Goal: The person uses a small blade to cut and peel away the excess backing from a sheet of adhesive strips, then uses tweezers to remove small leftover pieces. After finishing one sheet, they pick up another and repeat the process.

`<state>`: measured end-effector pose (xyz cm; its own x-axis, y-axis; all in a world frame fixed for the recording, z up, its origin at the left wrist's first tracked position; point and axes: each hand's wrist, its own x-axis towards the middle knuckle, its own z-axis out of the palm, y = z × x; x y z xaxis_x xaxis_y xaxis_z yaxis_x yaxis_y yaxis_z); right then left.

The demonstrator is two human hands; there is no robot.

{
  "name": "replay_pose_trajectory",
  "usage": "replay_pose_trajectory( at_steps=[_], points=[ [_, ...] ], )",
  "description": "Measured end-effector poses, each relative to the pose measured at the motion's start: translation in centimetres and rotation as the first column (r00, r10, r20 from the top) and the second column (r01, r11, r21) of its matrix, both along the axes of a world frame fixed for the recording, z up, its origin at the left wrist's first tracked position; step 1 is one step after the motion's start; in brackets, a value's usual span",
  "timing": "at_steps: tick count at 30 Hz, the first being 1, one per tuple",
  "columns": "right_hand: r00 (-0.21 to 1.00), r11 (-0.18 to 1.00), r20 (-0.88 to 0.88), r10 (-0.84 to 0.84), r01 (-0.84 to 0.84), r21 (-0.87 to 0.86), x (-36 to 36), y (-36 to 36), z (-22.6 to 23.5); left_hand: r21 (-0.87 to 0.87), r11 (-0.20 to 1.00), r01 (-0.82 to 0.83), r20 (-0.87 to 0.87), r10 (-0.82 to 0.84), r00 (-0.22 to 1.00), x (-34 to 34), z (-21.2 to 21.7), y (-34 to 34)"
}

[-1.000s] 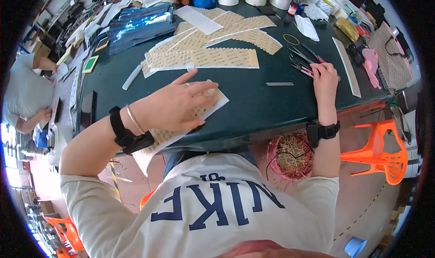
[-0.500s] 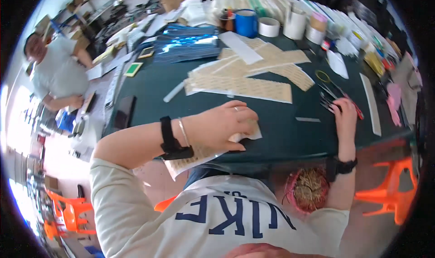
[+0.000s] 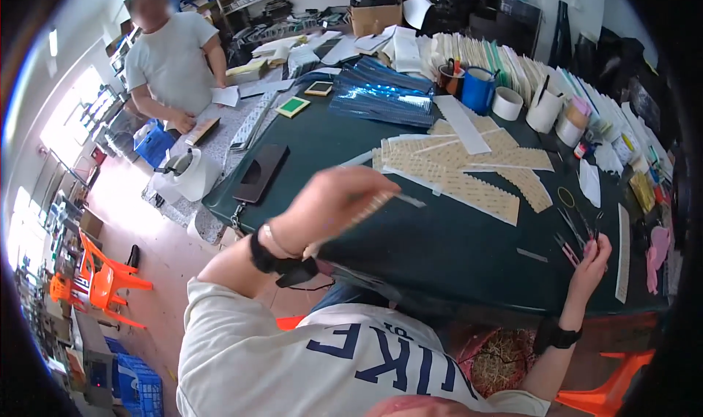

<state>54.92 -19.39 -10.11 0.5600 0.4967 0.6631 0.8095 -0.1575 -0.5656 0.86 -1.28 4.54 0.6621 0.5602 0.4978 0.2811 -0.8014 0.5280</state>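
Note:
My left hand [image 3: 329,205] is raised over the near edge of the dark green table [image 3: 454,270], its fingers closed on a beige printed paper sheet [image 3: 373,208] seen almost edge-on. A short grey strip [image 3: 410,199] shows just beyond its fingertips; whether it touches them I cannot tell. At the right, my right hand [image 3: 592,262] has its fingers closed on slim tweezers [image 3: 597,222]. Beside it lie scissors [image 3: 573,225] and a pink-handled tool [image 3: 567,250]. Another grey strip [image 3: 532,255] lies to its left. More beige printed sheets [image 3: 454,186] overlap beyond my hands.
A dark phone [image 3: 261,173] lies on the left of the table. Blue shiny film [image 3: 384,91], a blue mug [image 3: 477,90] and a tape roll [image 3: 507,103] stand farther back. A long white strip [image 3: 623,252] lies right. A co-worker [image 3: 172,58] stands at another table.
My left hand has lifted off the table with the beige sheet and turned it edge-on. The view has swung left. My right hand remains by the tools.

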Motion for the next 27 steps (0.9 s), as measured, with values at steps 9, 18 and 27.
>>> replay_pose_trajectory(
  at_steps=[9,18,27],
  points=[
    [0.999,0.998,0.015,-0.028,0.029,-0.057,-0.2,0.0,0.7,0.317,0.655,-0.686,0.622,0.402,0.672,-9.3,5.4,-0.1],
    [0.999,0.983,-0.019,0.047,-0.05,-0.179,1.0,0.2,0.3,0.424,0.888,-0.179,0.104,0.149,0.983,0.8,-6.6,-1.8],
    [0.996,0.98,-0.023,0.082,-0.085,-0.179,1.2,0.1,0.2,0.045,0.992,0.118,-0.036,-0.116,0.993,1.5,-10.2,-1.7]
  ],
)
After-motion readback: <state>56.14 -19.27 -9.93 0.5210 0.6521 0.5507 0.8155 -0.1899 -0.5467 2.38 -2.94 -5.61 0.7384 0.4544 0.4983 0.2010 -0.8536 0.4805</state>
